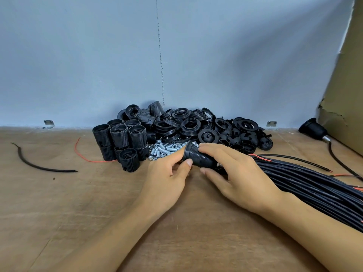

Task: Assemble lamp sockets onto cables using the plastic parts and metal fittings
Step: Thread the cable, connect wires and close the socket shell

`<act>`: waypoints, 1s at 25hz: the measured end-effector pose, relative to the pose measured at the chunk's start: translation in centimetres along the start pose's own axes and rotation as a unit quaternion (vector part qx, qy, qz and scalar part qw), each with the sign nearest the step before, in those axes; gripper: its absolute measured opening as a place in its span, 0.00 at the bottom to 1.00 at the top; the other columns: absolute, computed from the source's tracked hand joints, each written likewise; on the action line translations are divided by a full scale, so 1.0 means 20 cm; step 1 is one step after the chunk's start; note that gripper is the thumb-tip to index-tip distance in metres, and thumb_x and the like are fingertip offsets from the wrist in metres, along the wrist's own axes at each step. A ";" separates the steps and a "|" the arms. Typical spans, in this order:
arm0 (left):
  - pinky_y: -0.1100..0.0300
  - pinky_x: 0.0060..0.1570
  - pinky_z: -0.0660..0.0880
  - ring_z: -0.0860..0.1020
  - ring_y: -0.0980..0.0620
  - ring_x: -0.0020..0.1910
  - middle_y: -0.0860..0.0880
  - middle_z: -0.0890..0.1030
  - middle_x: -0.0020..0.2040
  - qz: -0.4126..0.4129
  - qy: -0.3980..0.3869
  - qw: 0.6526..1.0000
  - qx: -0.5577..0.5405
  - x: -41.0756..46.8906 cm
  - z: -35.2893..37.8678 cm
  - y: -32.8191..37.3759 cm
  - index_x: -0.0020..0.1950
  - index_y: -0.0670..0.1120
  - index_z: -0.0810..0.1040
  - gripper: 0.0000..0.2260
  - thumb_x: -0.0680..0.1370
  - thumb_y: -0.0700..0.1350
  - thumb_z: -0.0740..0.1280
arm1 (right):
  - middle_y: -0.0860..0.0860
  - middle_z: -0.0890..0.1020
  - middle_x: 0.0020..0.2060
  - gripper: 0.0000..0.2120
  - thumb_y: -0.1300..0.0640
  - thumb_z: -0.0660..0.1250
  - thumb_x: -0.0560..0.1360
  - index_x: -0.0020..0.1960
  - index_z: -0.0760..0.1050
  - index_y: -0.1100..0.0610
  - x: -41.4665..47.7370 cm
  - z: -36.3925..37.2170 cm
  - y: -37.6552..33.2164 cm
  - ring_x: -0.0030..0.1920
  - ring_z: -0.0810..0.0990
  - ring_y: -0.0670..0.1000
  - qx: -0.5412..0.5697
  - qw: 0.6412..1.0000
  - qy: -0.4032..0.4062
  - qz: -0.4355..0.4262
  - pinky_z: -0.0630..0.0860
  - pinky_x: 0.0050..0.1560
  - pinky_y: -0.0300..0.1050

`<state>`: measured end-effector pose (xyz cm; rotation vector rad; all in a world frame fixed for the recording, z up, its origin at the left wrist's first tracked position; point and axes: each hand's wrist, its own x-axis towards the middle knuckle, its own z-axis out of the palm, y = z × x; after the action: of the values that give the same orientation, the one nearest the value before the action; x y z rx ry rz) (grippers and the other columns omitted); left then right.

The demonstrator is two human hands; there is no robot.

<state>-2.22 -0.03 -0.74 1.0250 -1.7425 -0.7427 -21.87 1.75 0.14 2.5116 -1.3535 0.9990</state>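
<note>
Fingers [208,147] of left hand [167,173] and right hand [237,171] gripping ribbed black socket [198,157], seemingly threaded, matte plastic

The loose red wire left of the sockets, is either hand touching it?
No, the red wire lies on the table well left of the left hand and right hand, which both hold a black socket.

Blk threaded socket [200,158] horiz, held above table, by cable bundle [306,179]
</note>
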 end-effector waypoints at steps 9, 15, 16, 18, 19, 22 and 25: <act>0.53 0.58 0.80 0.83 0.60 0.52 0.57 0.86 0.51 -0.012 -0.025 1.000 0.004 0.01 -0.01 -0.01 0.61 0.57 0.83 0.14 0.84 0.40 0.63 | 0.48 0.74 0.65 0.20 0.54 0.69 0.79 0.70 0.75 0.53 0.00 0.01 0.03 0.62 0.77 0.48 0.019 1.000 0.010 -0.004 0.77 0.60 0.50; 0.53 0.57 0.80 0.83 0.59 0.51 0.56 0.86 0.51 -0.015 -0.026 1.000 -0.005 0.01 -0.01 0.00 0.59 0.60 0.82 0.16 0.84 0.40 0.63 | 0.48 0.76 0.65 0.20 0.52 0.67 0.80 0.71 0.74 0.52 0.00 0.01 0.02 0.61 0.78 0.51 0.010 1.000 0.009 0.011 0.78 0.59 0.52; 0.52 0.57 0.80 0.83 0.58 0.51 0.56 0.86 0.51 -0.011 -0.022 1.000 0.002 0.01 -0.01 0.00 0.58 0.61 0.82 0.16 0.84 0.40 0.63 | 0.48 0.76 0.65 0.20 0.51 0.66 0.80 0.71 0.73 0.52 0.00 0.01 0.01 0.62 0.78 0.50 0.014 1.000 0.010 0.022 0.77 0.60 0.50; 0.50 0.57 0.79 0.83 0.57 0.51 0.56 0.86 0.50 -0.004 -0.015 1.000 0.020 0.00 -0.01 0.00 0.58 0.58 0.83 0.13 0.84 0.41 0.63 | 0.47 0.79 0.63 0.20 0.48 0.63 0.81 0.72 0.73 0.53 0.00 0.01 0.00 0.61 0.77 0.47 0.012 0.999 0.016 0.042 0.72 0.63 0.42; 0.50 0.57 0.79 0.83 0.56 0.50 0.55 0.86 0.49 0.001 -0.014 1.000 0.027 0.00 -0.01 0.00 0.59 0.55 0.83 0.13 0.84 0.41 0.63 | 0.48 0.81 0.61 0.20 0.48 0.62 0.82 0.71 0.73 0.54 0.01 0.00 -0.01 0.58 0.76 0.46 0.001 0.999 0.026 0.046 0.68 0.63 0.35; 0.53 0.54 0.78 0.83 0.52 0.48 0.53 0.86 0.48 0.040 -0.001 0.998 0.045 -0.01 0.00 0.00 0.63 0.55 0.82 0.13 0.83 0.41 0.64 | 0.48 0.85 0.46 0.18 0.50 0.60 0.83 0.67 0.74 0.57 0.02 -0.01 -0.03 0.52 0.71 0.47 -0.029 0.997 0.052 0.050 0.55 0.61 0.23; 0.69 0.51 0.76 0.83 0.61 0.49 0.59 0.86 0.49 0.053 0.003 0.999 0.012 -0.01 0.00 0.01 0.63 0.54 0.83 0.12 0.82 0.42 0.67 | 0.48 0.84 0.44 0.17 0.51 0.59 0.82 0.66 0.75 0.57 0.02 -0.02 -0.05 0.52 0.70 0.47 -0.030 0.997 0.055 0.050 0.57 0.58 0.28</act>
<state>-2.18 0.26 -0.66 0.9429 -1.7897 -0.6517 -21.13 2.07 0.86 2.3297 -1.4673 1.0814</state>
